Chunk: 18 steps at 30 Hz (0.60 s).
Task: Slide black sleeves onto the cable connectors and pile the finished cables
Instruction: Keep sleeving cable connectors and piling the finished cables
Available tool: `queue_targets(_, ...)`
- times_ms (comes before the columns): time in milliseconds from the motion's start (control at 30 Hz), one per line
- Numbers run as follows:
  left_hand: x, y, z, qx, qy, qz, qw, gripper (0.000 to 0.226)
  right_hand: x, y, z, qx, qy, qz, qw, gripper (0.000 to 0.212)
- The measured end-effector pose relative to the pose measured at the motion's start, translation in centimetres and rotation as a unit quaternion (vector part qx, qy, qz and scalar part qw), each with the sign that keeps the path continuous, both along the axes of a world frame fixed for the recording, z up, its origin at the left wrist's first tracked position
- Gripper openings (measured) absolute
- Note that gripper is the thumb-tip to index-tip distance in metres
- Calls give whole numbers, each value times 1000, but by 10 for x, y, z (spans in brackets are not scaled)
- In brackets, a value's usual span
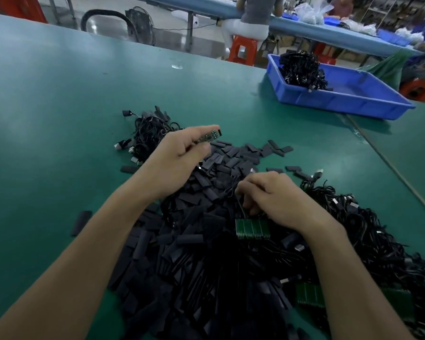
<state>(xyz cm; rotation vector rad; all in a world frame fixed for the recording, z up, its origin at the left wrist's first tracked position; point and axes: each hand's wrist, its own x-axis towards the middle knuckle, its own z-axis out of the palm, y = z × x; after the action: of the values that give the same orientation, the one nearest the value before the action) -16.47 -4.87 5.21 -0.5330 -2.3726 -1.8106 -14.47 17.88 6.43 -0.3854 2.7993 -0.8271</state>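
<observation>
Left hand (179, 159) pinches a bare connector (208, 136) at 12 o'clock of the sleeve heap (196, 244); right hand (277, 198) fingers curl into cables (363, 224), grasp unclear. A snagged wire could tug the connector loose.

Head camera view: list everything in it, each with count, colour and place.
table: one, green, fills the foreground
sleeves: many, black, heaped mid-table under both hands
small board: one, green, pinched in the left hand
board strips: at least two, green, one just below the right hand, one lower right
far cable pile: one, black, behind the left hand
near cable pile: one, black, right of the right hand
tray: one, blue, far right, holds more black cables
stools: a few, red, beyond the table
left hand: raised over the sleeves
right hand: fingers curled into the heap; what they hold is hidden
</observation>
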Motion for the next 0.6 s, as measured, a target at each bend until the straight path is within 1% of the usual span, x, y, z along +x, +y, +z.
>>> queue_targets(67,1,-1,-1,-38,8,8,999,43,-8,-5,-7,71,65,-27,995,18)
queue_targets(100,2,0,-1,-36,10,10,999,45,-11,-7,-10,110,68,-30,991,20)
queue_targets(167,4,3,-2,5,-7,6,1000,43,-15,-10,-16,175,27,-19,984,38)
queue_targets(200,5,4,-2,22,-20,4,1000,35,-16,-12,-17,192,7,-14,981,45)
queue_targets(267,5,6,-3,31,-39,11,999,20,-16,-13,-19,196,2,-9,981,51)
queue_targets(367,5,5,-8,25,-54,39,997,14,-15,-14,-20,212,5,-16,977,51)
queue_targets(433,5,2,-10,28,-71,62,995,12,-13,-16,-20,216,9,-27,976,47)
queue_targets(467,5,1,-11,31,-77,75,994,13,-13,-18,-21,204,30,-33,978,42)
queue_targets(533,4,-3,-12,26,-75,104,991,15,-11,-24,-20,158,102,-32,982,36)
queue_targets(600,3,-5,-12,20,-66,123,990,16,-9,-35,-18,128,150,-3,980,31)
